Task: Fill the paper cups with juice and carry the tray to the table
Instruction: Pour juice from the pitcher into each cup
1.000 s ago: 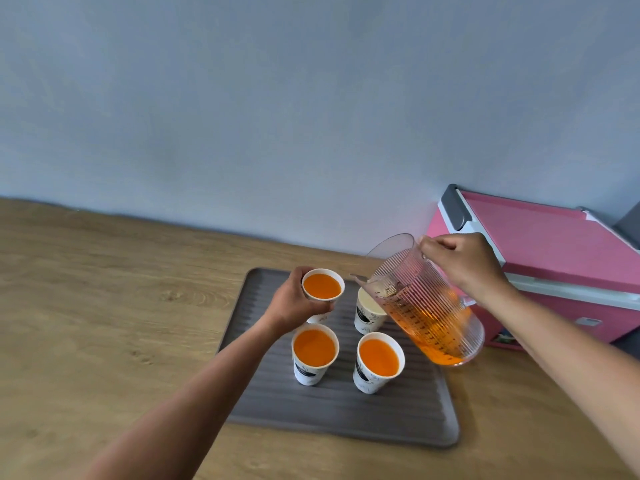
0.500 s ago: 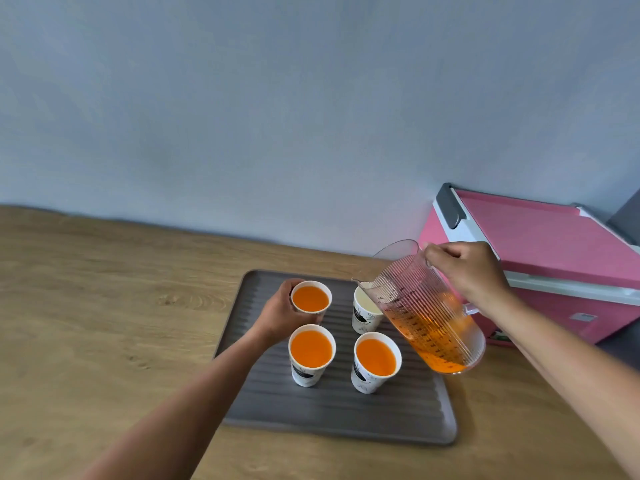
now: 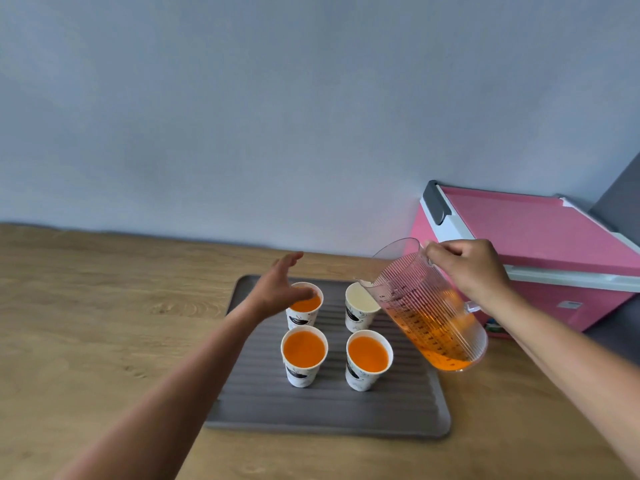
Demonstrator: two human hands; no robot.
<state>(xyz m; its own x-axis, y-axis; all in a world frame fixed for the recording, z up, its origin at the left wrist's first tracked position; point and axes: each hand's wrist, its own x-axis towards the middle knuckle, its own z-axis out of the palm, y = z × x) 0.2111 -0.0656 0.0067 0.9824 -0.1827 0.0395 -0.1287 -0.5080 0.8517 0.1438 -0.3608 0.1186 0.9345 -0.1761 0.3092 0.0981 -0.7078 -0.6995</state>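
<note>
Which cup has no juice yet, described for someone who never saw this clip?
Find the grey tray on the wooden counter, with four paper cups in a square. The empty cup is at the back right, under the pitcher spout. Its inside shows pale cream; the other three show orange.

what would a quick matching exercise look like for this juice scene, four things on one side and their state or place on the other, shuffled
Things:
1. far right cup
2. near left cup
3. jug
4. pink box

States or places:
A. tilted, spout over a cup, held in the right hand
B. full of orange juice, on the grey tray
C. stands off the tray, against the wall
D. on the tray, no juice in it yet

Pairs: 1-D, 2-B, 3-A, 4-C
</note>
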